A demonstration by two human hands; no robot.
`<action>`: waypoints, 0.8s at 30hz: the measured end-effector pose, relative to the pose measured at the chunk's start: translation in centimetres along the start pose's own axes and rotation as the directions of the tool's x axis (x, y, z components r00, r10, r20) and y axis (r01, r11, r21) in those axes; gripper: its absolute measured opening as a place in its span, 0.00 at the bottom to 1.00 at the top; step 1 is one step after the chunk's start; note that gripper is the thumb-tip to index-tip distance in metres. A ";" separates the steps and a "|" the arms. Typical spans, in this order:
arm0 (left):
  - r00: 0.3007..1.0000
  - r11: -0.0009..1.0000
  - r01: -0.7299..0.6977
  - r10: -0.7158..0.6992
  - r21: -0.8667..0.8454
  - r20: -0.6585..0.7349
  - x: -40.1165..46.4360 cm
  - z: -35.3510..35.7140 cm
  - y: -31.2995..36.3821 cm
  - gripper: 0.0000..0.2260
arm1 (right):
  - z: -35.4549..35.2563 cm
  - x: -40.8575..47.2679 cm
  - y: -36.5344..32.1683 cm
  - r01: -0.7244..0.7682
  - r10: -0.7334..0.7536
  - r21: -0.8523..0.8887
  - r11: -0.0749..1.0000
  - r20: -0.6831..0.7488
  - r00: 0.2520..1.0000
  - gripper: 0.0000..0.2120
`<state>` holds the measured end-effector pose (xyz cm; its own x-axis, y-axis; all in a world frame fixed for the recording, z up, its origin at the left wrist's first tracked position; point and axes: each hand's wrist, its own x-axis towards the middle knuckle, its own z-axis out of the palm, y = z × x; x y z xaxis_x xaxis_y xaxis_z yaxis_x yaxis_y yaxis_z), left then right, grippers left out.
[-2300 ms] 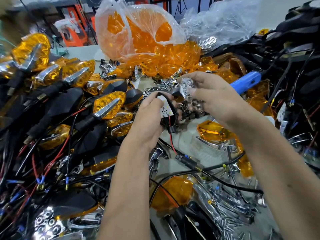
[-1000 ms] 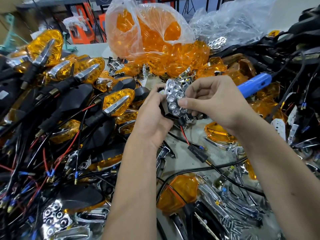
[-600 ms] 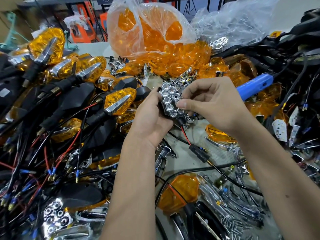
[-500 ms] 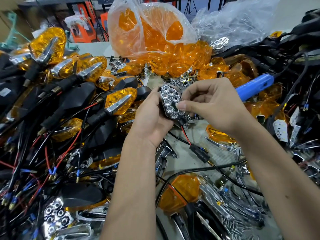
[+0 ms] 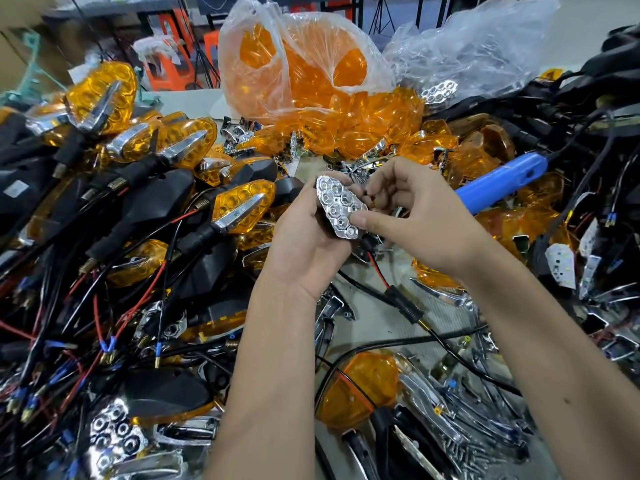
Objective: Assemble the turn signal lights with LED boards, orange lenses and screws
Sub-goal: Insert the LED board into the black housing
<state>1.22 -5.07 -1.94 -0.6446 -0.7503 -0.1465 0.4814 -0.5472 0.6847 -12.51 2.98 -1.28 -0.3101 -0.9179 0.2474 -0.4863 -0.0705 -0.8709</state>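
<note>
A chrome honeycomb reflector (image 5: pixel 338 207) sits on a black turn signal housing that my left hand (image 5: pixel 304 240) grips from below and the left; most of the housing is hidden behind the reflector and my fingers. My right hand (image 5: pixel 412 216) pinches the reflector's right edge, thumb on its lower front and fingers curled behind it. Red and black wires (image 5: pixel 377 271) hang from the housing to a black connector (image 5: pixel 403 303) on the table. No orange lens is on this unit.
Finished orange-lensed signals (image 5: pixel 242 206) and tangled wires pile up on the left. A plastic bag of orange lenses (image 5: pixel 304 74) stands at the back. A blue electric screwdriver (image 5: pixel 502 181) lies right of my hands. Loose lenses (image 5: pixel 360 389), chrome trims and screws (image 5: pixel 485 448) litter the front.
The chrome reflector came from my right hand onto the housing in my left hand, covering the white LED board. Both hands have since tilted the unit slightly while my right thumb presses its lower edge.
</note>
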 end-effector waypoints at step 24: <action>0.990 0.990 -0.132 0.134 0.055 -0.031 -0.1 1.5 -0.3 0.07 | 0.8 0.2 -0.7 -0.044 0.044 -0.032 0.999 -0.009 0.999 0.12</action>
<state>0.21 -4.28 -1.10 -0.5557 -0.8280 -0.0751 0.5288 -0.4217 0.7366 -11.59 2.56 -0.93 -0.3385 -0.9165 0.2132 -0.4981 -0.0177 -0.8669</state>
